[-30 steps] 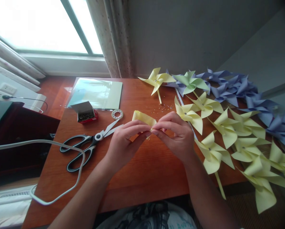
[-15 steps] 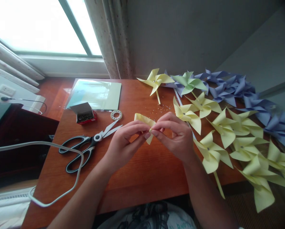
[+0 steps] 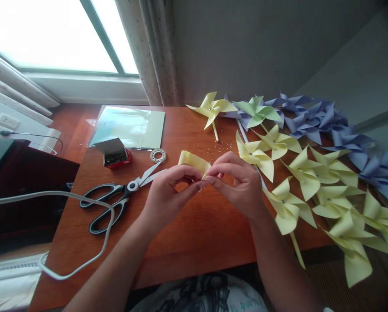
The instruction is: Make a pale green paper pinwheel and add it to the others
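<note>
While both hands meet above the brown wooden surface (image 3: 194,234), the left hand (image 3: 168,197) and right hand (image 3: 241,184) each pinch the folded pale-yellow paper piece (image 3: 194,161) at its centre, grip clamped. Paper judged light, limp, crease-prone; best held near the folds. Black-handled scissors (image 3: 116,201) lie left; finished yellow paper pinwheels (image 3: 289,208) right.

Left hand (image 3: 168,195) and right hand (image 3: 242,186) pinch a folded yellow paper (image 3: 194,161) above the wooden table (image 3: 194,234), scissors (image 3: 122,197) nearby.
</note>
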`<state>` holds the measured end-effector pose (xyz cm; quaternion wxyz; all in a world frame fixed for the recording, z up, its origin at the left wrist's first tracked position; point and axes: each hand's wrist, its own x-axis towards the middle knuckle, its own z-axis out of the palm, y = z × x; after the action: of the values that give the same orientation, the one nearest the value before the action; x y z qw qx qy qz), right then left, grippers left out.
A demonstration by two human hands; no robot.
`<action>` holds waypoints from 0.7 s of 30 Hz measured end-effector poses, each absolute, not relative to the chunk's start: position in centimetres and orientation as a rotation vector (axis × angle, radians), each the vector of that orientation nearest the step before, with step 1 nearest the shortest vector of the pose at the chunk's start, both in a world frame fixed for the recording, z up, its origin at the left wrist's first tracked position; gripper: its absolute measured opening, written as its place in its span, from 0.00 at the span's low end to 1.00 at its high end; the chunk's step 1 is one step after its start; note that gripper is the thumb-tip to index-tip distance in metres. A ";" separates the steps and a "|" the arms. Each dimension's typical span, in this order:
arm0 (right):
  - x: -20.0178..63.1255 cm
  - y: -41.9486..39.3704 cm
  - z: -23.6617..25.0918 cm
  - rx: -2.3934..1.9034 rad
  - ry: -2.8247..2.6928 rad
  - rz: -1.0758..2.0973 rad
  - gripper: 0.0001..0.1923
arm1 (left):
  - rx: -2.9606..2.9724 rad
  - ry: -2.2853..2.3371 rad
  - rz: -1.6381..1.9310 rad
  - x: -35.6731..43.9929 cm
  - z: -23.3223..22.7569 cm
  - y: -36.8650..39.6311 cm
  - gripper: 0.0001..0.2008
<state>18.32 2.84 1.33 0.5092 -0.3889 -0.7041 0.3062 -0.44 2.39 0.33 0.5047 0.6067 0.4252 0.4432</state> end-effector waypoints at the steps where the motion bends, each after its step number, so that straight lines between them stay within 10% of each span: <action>1: 18.4 2.8 1.3 -0.939 -1.699 0.737 0.04 | 1.484 1.022 1.062 -0.5 0.4 2.4 0.06; 21: 18.9 2.9 1.3 -0.897 -1.737 0.755 0.05 | 1.564 0.837 1.014 -0.7 1.2 2.8 0.03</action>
<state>18.88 2.92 1.32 0.4994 -0.3708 -0.7181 0.3121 -0.68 2.80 1.17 0.5220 0.6530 0.3493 0.4232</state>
